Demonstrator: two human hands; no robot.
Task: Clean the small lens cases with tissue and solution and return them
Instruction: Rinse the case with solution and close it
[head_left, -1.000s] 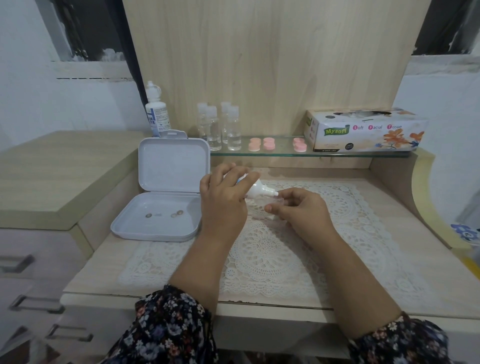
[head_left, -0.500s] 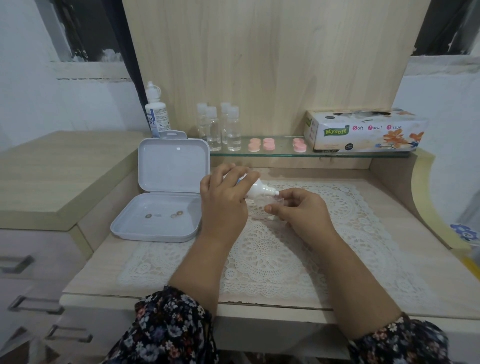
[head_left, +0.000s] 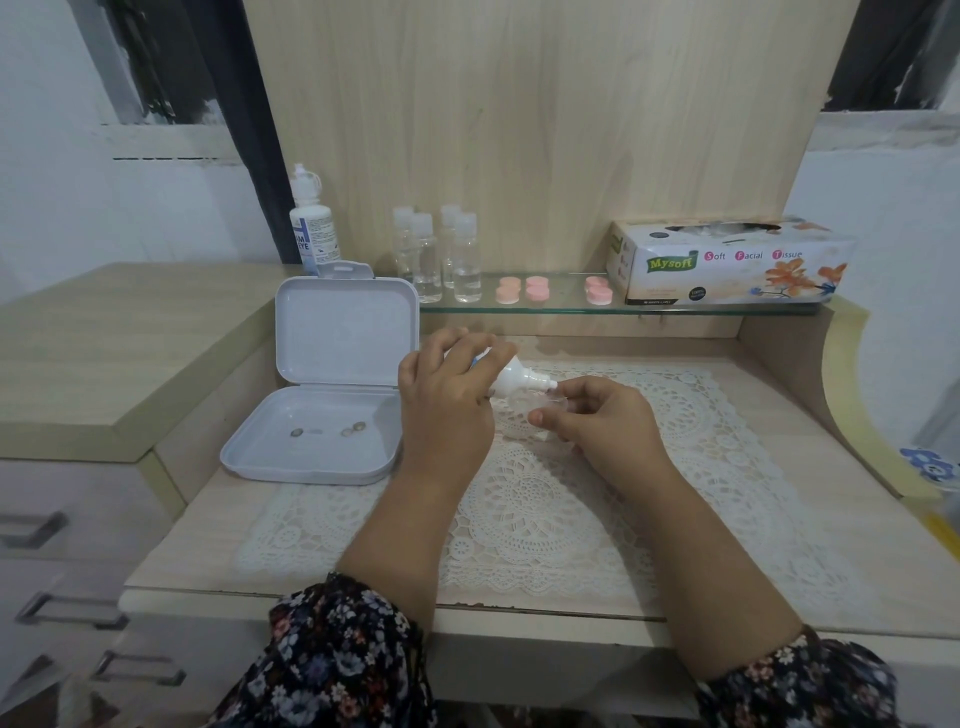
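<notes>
At frame centre, our left hand (head_left: 447, 405) grips the solution bottle (head_left: 519, 378), our right hand (head_left: 597, 423) pinches a clear lens case (head_left: 524, 401); oversqueezing could flood the lace mat (head_left: 545, 509).

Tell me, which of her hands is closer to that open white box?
Left. The left hand, holding a small solution bottle, sits just beside the white box at its right edge. The right hand is farther right, over the lace mat, pinching a small clear case.

Clear lens case (head_left: 530, 402) under tilted solution bottle (head_left: 519, 382); pink caps (head_left: 522, 289) shelved.
</notes>
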